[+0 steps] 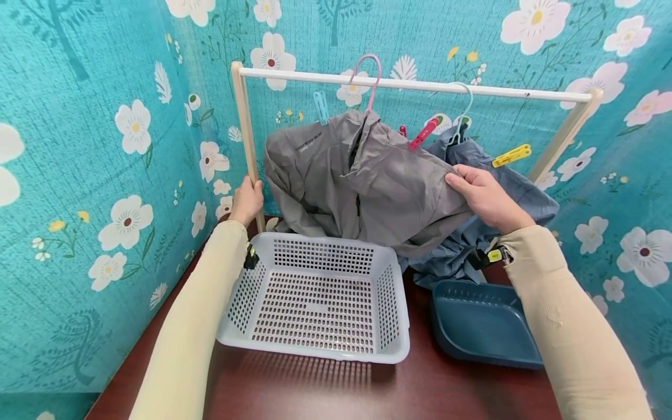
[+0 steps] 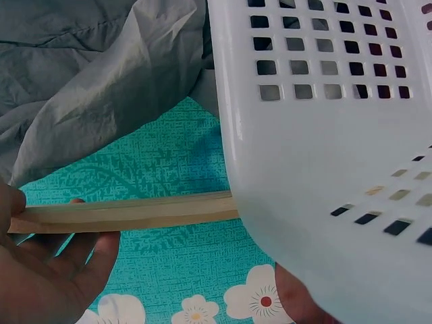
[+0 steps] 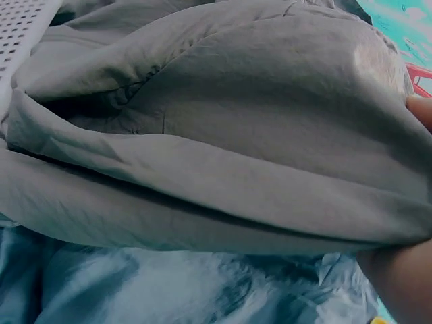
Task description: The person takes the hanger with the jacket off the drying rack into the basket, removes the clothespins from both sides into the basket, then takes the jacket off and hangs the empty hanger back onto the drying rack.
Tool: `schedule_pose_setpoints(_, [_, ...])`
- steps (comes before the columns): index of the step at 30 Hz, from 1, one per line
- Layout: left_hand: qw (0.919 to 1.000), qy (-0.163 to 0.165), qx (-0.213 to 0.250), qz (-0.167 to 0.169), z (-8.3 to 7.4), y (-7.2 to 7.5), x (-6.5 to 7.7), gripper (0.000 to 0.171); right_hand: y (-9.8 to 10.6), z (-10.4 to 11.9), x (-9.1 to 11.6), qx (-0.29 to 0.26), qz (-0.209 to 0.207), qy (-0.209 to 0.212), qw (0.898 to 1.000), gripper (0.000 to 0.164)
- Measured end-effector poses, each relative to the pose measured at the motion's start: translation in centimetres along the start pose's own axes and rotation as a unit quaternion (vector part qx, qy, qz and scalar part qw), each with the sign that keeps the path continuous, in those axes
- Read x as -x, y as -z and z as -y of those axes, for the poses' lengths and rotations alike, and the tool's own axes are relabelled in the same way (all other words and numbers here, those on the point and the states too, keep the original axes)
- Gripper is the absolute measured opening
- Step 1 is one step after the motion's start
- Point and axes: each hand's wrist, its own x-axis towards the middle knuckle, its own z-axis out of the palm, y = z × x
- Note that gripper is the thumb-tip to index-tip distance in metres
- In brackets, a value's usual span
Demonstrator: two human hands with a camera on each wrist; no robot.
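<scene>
A grey jacket (image 1: 325, 169) hangs by a pink hanger (image 1: 375, 87) from the white rail (image 1: 420, 86) of a small clothes rack. My right hand (image 1: 488, 198) pinches its sleeve between thumb and fingers and holds the cloth out to the right; in the right wrist view the sleeve (image 3: 256, 142) fills most of the picture. My left hand (image 1: 247, 201) grips the rack's left wooden post (image 1: 244, 125), with fingers behind the wood (image 2: 148, 212) in the left wrist view. A light blue clothespin (image 1: 321, 108) and a red clothespin (image 1: 425, 133) sit on the jacket's shoulders.
Behind the jacket, a blue garment (image 1: 525, 186) hangs from a light blue hanger (image 1: 466, 105), with a yellow clothespin (image 1: 511, 156) on it. A grey-white perforated basket (image 1: 315, 356) stands in front of the rack. Right of it lies a dark blue tray (image 1: 483, 326) on the brown table (image 1: 294, 391).
</scene>
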Motion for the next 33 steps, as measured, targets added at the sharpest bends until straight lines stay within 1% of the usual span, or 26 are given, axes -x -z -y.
schedule_pose_setpoints(3, [1.0,-0.005,-0.005,0.003,-0.1,0.1,0.1,0.033,0.1,-0.6,0.4,0.01,-0.003,-0.016,1.0,0.038])
schedule_pose_setpoints(6, [0.9999,-0.007,-0.01,0.008,-0.1,0.2,0.0,0.034,0.3,-1.3,0.8,0.014,-0.005,-0.022,1.0,0.039])
schedule_pose_setpoints(11, [0.9997,-0.008,-0.012,0.02,-0.4,0.5,-0.1,0.033,0.4,-2.2,1.6,-0.002,0.003,-0.012,1.0,0.037])
schedule_pose_setpoints(13, [0.9996,-0.007,-0.009,0.027,-0.4,0.5,-0.1,0.03,0.4,-2.6,2.0,-0.019,0.015,-0.006,1.0,0.035])
schedule_pose_setpoints(19, [0.9988,-0.001,-0.002,0.05,0.2,0.9,-0.3,0.031,-0.2,-3.8,3.0,-0.047,0.061,-0.001,0.997,0.032])
schedule_pose_setpoints(24, [0.9969,0.0,0.019,0.076,0.5,2.1,-0.2,0.033,-0.7,-4.8,3.4,-0.059,0.093,0.01,0.994,0.031])
schedule_pose_setpoints(26, [0.9962,0.001,0.034,0.081,0.4,2.8,0.0,0.038,-0.8,-5.2,3.5,-0.061,0.103,0.008,0.993,0.031])
schedule_pose_setpoints(27, [0.9962,0.004,0.042,0.076,0.4,3.0,0.1,0.04,-0.9,-5.4,3.6,-0.061,0.106,0.007,0.992,0.031])
schedule_pose_setpoints(29, [0.997,0.003,0.056,0.053,0.1,3.4,0.4,0.043,-1.0,-5.9,3.8,-0.058,0.111,0.003,0.992,0.032])
schedule_pose_setpoints(31, [0.9978,-0.003,0.064,0.018,-0.3,3.6,0.9,0.041,-1.1,-6.3,3.9,-0.059,0.116,0.0,0.992,0.032])
schedule_pose_setpoints(33, [0.9969,-0.01,0.076,-0.018,-0.9,3.5,1.5,0.036,-1.2,-6.6,3.9,-0.059,0.118,0.002,0.991,0.032])
